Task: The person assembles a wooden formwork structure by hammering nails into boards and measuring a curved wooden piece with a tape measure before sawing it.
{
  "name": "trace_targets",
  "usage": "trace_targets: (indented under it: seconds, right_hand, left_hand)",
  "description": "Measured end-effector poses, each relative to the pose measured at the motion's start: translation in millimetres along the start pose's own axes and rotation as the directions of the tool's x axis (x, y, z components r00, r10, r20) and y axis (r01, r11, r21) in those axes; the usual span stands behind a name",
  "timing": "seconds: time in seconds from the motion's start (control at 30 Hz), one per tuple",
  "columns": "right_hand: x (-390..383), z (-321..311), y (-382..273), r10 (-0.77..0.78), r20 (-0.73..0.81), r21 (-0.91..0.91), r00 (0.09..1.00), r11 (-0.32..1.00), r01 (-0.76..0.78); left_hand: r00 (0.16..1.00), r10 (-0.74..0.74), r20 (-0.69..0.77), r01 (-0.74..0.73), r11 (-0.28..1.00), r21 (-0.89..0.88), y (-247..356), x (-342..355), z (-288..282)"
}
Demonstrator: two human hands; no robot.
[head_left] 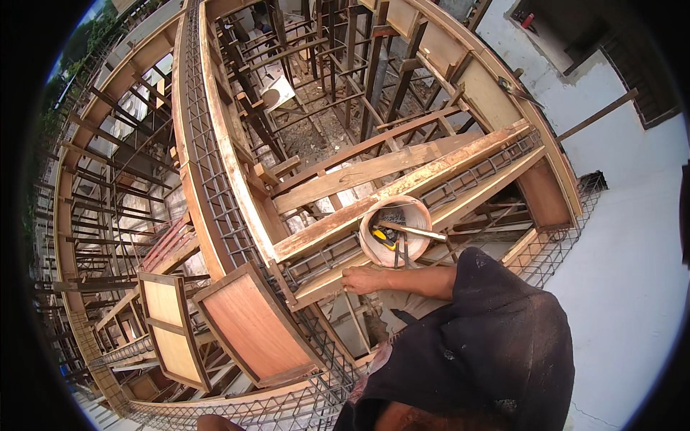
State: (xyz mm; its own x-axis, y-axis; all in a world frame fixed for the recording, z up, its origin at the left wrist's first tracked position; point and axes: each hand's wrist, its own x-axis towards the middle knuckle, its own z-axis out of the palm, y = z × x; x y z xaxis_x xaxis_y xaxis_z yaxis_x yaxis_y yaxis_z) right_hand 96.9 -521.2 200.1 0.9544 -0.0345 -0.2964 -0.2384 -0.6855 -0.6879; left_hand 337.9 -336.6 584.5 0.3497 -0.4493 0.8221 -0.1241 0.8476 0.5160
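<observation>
Beside one bucket (415, 215), the right hand (363, 280) touches one plank (323, 284), its grip impossible to tell.

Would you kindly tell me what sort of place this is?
It looks like a building site: steel bars run between wooden boards, wooden posts stand below, and a bucket holds hand tools.
</observation>
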Motion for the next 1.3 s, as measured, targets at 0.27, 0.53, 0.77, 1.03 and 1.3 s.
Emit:
trace_targets:
  seconds: [0.27, 0.53, 0.77, 1.03, 1.3]
  right_hand:
    - [-210.0, 11.0, 96.4, 0.682, -0.270, 0.274, 0.679, 0.731, -0.625]
    - [-351.8, 61.0, 91.4, 0.893, 0.097, 0.077, 0.439, 0.433, -0.898]
    - [-325.0, 71.6, 103.6, 0.788, 0.044, 0.253, 0.614, 0.586, -0.770]
    - [-258.3, 35.1, 106.4, 0.706, -0.030, 0.148, 0.708, 0.704, -0.695]
    - [-250.3, 22.3, 101.0, 0.657, 0.032, 0.240, 0.753, 0.726, -0.644]
  left_hand:
    - [0.997, -0.037, 0.065, 0.038, 0.999, -0.018, 66.3, -7.8, 46.3]
    - [0.996, -0.059, 0.060, 0.056, 0.997, 0.056, 120.4, -24.0, 63.5]
    - [0.998, -0.060, -0.014, 0.062, 0.983, 0.172, 172.3, -49.7, 68.1]
    - [0.993, -0.073, -0.092, 0.096, 0.958, 0.270, 213.8, -70.8, 89.5]
    - [0.994, -0.031, -0.108, 0.059, 0.961, 0.270, 219.9, -83.0, 97.5]
